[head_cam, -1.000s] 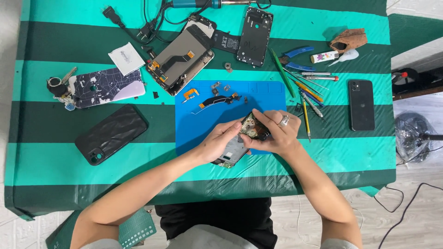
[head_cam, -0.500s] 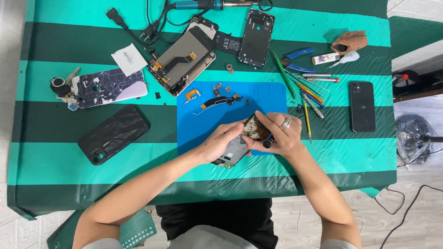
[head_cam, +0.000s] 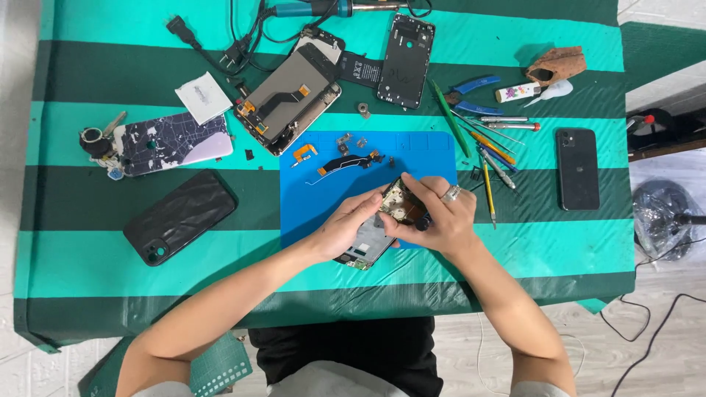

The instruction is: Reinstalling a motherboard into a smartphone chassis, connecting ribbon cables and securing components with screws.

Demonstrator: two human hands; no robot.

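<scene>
Little moved since the earlier frame: both hands still closed on the opened phone (head_cam: 384,224) at centre frame, over the blue mat's (head_cam: 323,206) lower edge. Left hand (head_cam: 346,228) cupped under its frame; right hand (head_cam: 437,217), ringed, pinching a dark tool against its board. Black case (head_cam: 180,217) at left, tools (head_cam: 485,147) upper right on tabletop (head_cam: 110,257).

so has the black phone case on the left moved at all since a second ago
No. The black phone case sits in the same spot beside the blue mat.
</scene>
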